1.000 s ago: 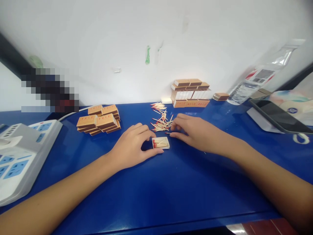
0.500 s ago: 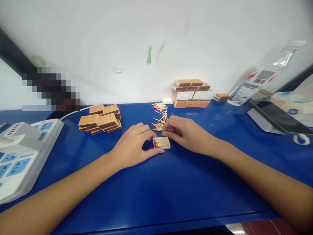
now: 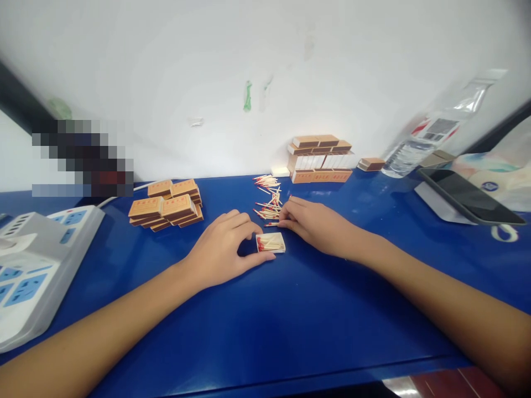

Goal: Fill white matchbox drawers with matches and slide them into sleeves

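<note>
A small white matchbox tray (image 3: 282, 243) lies on the blue table, part filled with matches (image 3: 269, 243) whose red heads point left. My left hand (image 3: 226, 249) steadies it from the left, thumb along the near side and fingers curled at the far left corner. Just behind the tray, my right hand (image 3: 315, 224) is closed in a pinch on a match (image 3: 271, 224) whose red head sticks out to the left. Loose matches (image 3: 267, 210) lie in a heap beyond, partly hidden by the right fingers.
Stacked matchboxes (image 3: 178, 205) stand at the left, and more matchboxes (image 3: 321, 176) are piled against the wall. A single matchbox (image 3: 371, 164), a water bottle (image 3: 431, 135) and a phone (image 3: 468, 193) are at the right. A power strip (image 3: 62, 260) lies at the left edge.
My right hand has drawn back slightly from the tray's far edge to the loose matches, where a match now shows at its fingertips. My left hand stays at the tray; the view has shifted slightly.
</note>
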Action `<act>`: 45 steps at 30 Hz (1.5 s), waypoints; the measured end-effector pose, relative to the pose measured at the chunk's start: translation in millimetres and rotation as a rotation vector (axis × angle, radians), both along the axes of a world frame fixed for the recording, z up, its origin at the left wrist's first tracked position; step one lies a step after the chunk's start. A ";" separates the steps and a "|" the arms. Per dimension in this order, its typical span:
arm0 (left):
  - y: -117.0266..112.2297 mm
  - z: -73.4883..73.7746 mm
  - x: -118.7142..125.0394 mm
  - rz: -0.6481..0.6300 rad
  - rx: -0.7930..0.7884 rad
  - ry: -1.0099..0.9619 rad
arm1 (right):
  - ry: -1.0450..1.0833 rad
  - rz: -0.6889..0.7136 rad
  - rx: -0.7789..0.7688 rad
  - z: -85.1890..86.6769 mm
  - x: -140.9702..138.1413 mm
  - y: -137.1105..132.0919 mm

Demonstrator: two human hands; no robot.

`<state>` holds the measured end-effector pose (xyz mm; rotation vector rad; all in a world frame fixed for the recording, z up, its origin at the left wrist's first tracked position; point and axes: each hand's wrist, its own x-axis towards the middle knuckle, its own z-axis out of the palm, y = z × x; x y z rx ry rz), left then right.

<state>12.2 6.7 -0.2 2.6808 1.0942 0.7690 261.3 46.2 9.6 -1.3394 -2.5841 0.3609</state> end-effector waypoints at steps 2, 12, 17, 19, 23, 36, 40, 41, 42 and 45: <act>0.2 -0.1 0.0 0.001 0.003 0.001 | -0.016 -0.004 0.000 2.2 3.3 1.4; 0.1 -0.6 0.2 0.002 0.007 0.002 | 0.181 0.142 0.009 15.3 -1.6 -19.4; 0.5 -0.8 0.4 -0.008 0.012 -0.002 | 0.184 0.178 0.036 18.1 -5.9 -24.8; 0.4 -0.7 0.3 -0.002 0.009 0.000 | 0.164 0.120 0.103 19.6 -2.5 -21.3; 0.1 -0.6 -0.2 0.005 -0.002 0.004 | 0.055 0.032 0.091 20.4 5.4 -17.1; 0.3 0.1 0.3 -0.011 0.011 -0.009 | 0.053 0.034 0.031 11.2 -0.3 -17.0; 0.1 0.0 0.1 -0.011 0.006 -0.008 | 0.022 0.031 0.067 12.2 1.5 -14.5; 0.1 0.0 0.2 -0.011 0.005 -0.007 | 0.007 0.028 0.072 12.6 2.1 -13.9; 0.0 0.1 0.3 -0.010 0.005 -0.007 | -0.007 0.024 0.069 13.2 2.7 -13.4; 0.0 0.2 0.7 -0.014 0.005 -0.012 | -0.051 0.004 0.031 15.2 4.5 -12.6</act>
